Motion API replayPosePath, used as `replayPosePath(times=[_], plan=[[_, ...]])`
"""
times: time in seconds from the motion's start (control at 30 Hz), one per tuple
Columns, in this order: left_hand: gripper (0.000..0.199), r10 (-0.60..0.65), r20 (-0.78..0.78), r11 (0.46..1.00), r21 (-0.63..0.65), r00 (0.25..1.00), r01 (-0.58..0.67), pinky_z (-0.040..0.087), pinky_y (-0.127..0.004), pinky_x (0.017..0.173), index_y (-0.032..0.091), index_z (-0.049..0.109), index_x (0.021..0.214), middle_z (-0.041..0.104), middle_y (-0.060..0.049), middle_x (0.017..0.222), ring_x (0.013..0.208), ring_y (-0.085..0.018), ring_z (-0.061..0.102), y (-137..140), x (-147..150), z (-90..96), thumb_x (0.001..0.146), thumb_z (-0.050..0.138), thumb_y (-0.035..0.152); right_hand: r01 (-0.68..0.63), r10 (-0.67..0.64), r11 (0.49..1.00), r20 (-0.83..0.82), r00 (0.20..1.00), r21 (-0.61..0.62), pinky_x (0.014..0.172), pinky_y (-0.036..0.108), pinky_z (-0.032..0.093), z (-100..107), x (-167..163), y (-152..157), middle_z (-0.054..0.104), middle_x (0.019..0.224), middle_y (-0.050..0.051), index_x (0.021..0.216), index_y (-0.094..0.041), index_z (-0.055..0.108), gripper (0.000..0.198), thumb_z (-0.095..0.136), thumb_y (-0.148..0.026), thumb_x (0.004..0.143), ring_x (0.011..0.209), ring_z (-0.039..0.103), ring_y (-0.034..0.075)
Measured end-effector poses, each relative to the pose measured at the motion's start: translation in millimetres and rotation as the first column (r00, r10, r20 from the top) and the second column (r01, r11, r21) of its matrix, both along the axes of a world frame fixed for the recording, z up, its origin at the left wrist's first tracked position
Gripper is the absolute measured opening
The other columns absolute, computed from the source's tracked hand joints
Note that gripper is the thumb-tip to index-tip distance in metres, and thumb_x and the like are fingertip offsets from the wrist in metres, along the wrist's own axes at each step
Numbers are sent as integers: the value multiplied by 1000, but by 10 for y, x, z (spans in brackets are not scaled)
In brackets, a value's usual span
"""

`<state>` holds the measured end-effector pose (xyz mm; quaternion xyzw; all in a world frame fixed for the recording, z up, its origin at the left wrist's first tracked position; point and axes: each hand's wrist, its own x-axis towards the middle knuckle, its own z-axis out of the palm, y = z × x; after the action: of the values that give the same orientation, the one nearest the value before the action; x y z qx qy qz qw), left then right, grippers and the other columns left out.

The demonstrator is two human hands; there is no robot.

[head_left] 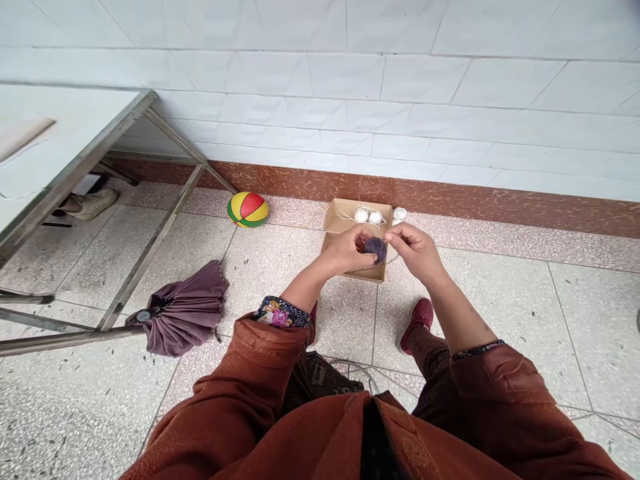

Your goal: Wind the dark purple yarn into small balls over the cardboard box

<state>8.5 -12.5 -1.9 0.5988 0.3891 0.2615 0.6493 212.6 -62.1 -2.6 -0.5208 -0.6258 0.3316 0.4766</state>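
My left hand (350, 250) is closed around a small ball of dark purple yarn (375, 249), fingers above it and thumb below. Just to the right, my right hand (413, 250) pinches at the ball's side, with what looks like a strand of yarn between thumb and fingertips; the strand is too fine to follow. Under both hands a shallow cardboard box (343, 208) lies on the floor. Two white yarn balls (367, 215) sit inside at its far end with loose strands. Another white ball (399, 215) rests outside, against the box's right edge.
A red, yellow and green ball (248, 209) lies on the floor by the wall. To the left are a folded purple umbrella (187, 310) and a metal-framed table (75, 180). Another person's shoe (95, 203) shows beneath the table. A tiled wall (345, 77) rises behind the box.
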Motion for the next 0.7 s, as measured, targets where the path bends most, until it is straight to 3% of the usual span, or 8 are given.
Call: replayPosePath(times=[0.1,0.23,0.33,0.4,0.47,0.57,0.63,0.7], plan=[[44,-113,201,986,-95,973,135,51,-30,85,20,65,103,71,-1,96,87,-13,65,-30,-6,18,67,91,23,99,-98,995,73,993,-3,72,34,47,-116,40,66,66,77,1,81,-25,68,33,68,-51,100,73,57,19],[52,131,437,974,-226,890,-32,54,-29,84,22,66,111,73,-4,110,96,-16,69,33,-18,19,68,93,33,9,2,996,130,991,-84,68,33,45,-154,-21,39,64,73,1,81,-24,66,31,65,-48,100,69,55,18],[49,316,389,937,-270,866,-221,53,-29,80,21,65,112,72,-5,113,96,-17,68,106,-31,-14,71,89,34,-197,206,975,82,975,-107,69,32,46,-52,-95,-42,68,78,1,83,-24,69,29,66,-48,100,70,56,17],[46,342,271,931,-225,900,-286,51,-29,79,21,65,112,72,-4,107,92,-16,67,125,-36,-45,72,87,29,-266,269,959,19,963,-97,70,32,47,32,-117,-80,70,81,1,86,-25,72,29,68,-50,100,72,58,17],[50,283,147,955,-135,948,-264,50,-31,83,20,64,116,71,-3,101,89,-15,64,110,-34,-67,70,86,22,-233,231,971,-35,972,-62,73,33,49,88,-104,-85,71,83,1,88,-25,73,28,70,-51,99,74,60,18],[64,86,72,995,-50,994,-82,50,-33,88,22,64,125,71,-1,100,88,-14,64,42,-23,-61,66,89,18,-79,78,997,-47,996,-2,75,34,49,79,-40,-36,70,81,1,85,-25,72,27,71,-50,98,75,60,18],[67,-49,167,995,-74,985,62,51,-34,89,24,63,129,71,-1,99,91,-15,66,-3,-15,-27,67,90,20,18,-18,1000,-7,1000,13,75,34,48,21,0,10,67,78,1,82,-25,70,29,70,-49,98,74,59,18],[67,-87,330,981,-134,940,138,52,-33,89,25,65,131,72,-2,101,94,-16,68,-25,-13,20,69,91,26,68,-67,998,46,997,-12,73,34,47,-49,16,43,65,76,1,79,-24,67,32,67,-49,99,72,57,18]])
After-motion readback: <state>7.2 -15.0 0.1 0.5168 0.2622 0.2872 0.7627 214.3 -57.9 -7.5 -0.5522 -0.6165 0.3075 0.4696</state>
